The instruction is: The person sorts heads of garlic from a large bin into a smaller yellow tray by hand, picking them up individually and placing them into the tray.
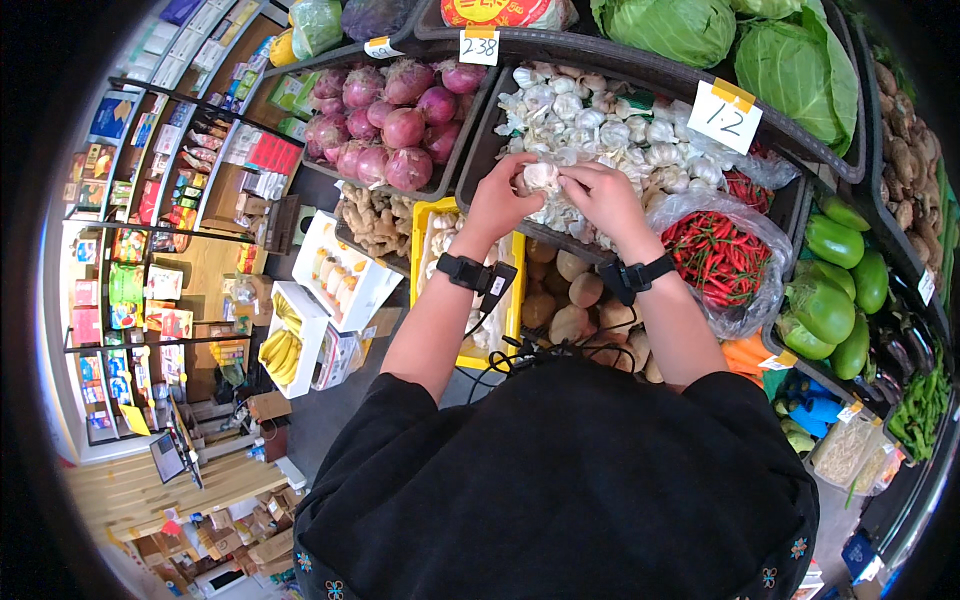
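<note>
Between my two hands is a white garlic bulb (541, 177), held above a dark crate of loose garlic (592, 124). My left hand (501, 196) grips the bulb from the left with thumb and fingers. From the right, the fingertips of my right hand (600, 196) pinch at the bulb's papery skin. Loose skins and many bulbs lie under and beyond both hands. A clear plastic bag of red chillies (716, 259) rests just right of my right wrist.
Red onions (405, 127) fill the crate to the left, with ginger root (377, 225) below. A yellow crate (415, 255) and potato-like roots (574, 289) sit under my forearms. Green eggplants (825, 300) are at right. Cabbages (667, 30) stand behind a raised crate rim with price cards.
</note>
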`<action>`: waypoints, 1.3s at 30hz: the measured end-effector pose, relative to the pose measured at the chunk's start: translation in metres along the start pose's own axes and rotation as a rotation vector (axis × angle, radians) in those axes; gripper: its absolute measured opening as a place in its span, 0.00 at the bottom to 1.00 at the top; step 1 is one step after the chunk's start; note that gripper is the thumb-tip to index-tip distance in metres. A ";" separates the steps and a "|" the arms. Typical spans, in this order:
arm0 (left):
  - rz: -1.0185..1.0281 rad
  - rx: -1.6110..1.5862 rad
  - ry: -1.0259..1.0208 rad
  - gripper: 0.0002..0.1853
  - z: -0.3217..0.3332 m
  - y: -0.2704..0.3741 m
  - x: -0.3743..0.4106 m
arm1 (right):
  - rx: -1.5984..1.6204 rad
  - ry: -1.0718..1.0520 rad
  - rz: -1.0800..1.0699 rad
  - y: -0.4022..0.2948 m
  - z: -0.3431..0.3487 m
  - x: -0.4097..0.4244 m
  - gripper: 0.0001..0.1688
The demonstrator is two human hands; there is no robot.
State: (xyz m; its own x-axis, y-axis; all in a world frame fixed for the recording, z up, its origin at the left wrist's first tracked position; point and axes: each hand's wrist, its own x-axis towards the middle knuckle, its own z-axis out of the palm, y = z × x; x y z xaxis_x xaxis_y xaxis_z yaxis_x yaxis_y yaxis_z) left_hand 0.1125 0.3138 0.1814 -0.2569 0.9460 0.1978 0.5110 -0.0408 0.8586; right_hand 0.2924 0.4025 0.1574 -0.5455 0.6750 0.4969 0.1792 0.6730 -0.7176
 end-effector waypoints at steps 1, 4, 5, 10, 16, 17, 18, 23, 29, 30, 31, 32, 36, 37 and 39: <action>-0.011 0.021 -0.004 0.24 0.000 0.001 -0.001 | 0.021 -0.036 0.061 -0.003 0.000 0.000 0.18; -0.034 0.081 -0.019 0.24 0.000 0.006 -0.002 | 0.062 -0.098 0.199 -0.010 0.000 0.000 0.16; -0.035 0.102 -0.026 0.24 0.000 0.008 -0.002 | 0.063 -0.087 0.217 -0.010 0.001 -0.002 0.16; -0.005 0.097 -0.023 0.25 0.001 0.008 -0.005 | 0.044 -0.039 0.238 -0.011 0.005 -0.005 0.15; -0.015 0.120 -0.017 0.26 0.004 0.003 -0.007 | -0.102 -0.084 0.203 -0.015 0.006 -0.006 0.12; -0.021 0.143 -0.016 0.26 0.005 0.003 -0.007 | -0.096 -0.065 0.184 -0.016 0.006 -0.007 0.12; -0.026 0.167 -0.016 0.26 0.004 0.003 -0.007 | -0.089 -0.044 0.166 -0.017 0.006 -0.007 0.12; -0.041 0.185 -0.006 0.26 0.003 0.010 -0.009 | -0.093 -0.025 0.155 -0.012 0.007 -0.007 0.11; -0.043 0.189 -0.004 0.26 0.005 0.014 -0.009 | 0.016 0.004 0.212 -0.012 0.007 -0.009 0.11; -0.042 0.189 -0.007 0.26 0.004 0.013 -0.009 | 0.038 0.026 0.214 -0.013 0.007 -0.009 0.10; -0.014 0.185 0.002 0.26 0.005 0.010 -0.009 | 0.009 -0.016 0.240 -0.014 0.006 -0.009 0.11; 0.013 0.182 0.010 0.26 0.006 0.007 -0.009 | -0.021 -0.057 0.265 -0.015 0.005 -0.009 0.12; 0.059 0.293 0.026 0.25 0.006 0.013 -0.007 | 0.112 0.123 0.186 -0.020 0.003 -0.008 0.13; 0.121 0.337 0.035 0.24 0.006 0.013 -0.006 | 0.106 0.083 0.142 -0.020 0.001 -0.006 0.13; 0.244 0.426 0.053 0.23 0.005 0.013 -0.006 | 0.098 0.001 0.054 -0.021 -0.002 -0.004 0.14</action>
State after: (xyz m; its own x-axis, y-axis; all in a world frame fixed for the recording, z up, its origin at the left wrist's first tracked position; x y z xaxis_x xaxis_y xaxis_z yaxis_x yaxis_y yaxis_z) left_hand 0.1247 0.3096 0.1891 -0.1236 0.9071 0.4023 0.8484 -0.1137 0.5170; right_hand 0.2924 0.3866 0.1712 -0.5366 0.7099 0.4562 0.1276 0.6027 -0.7877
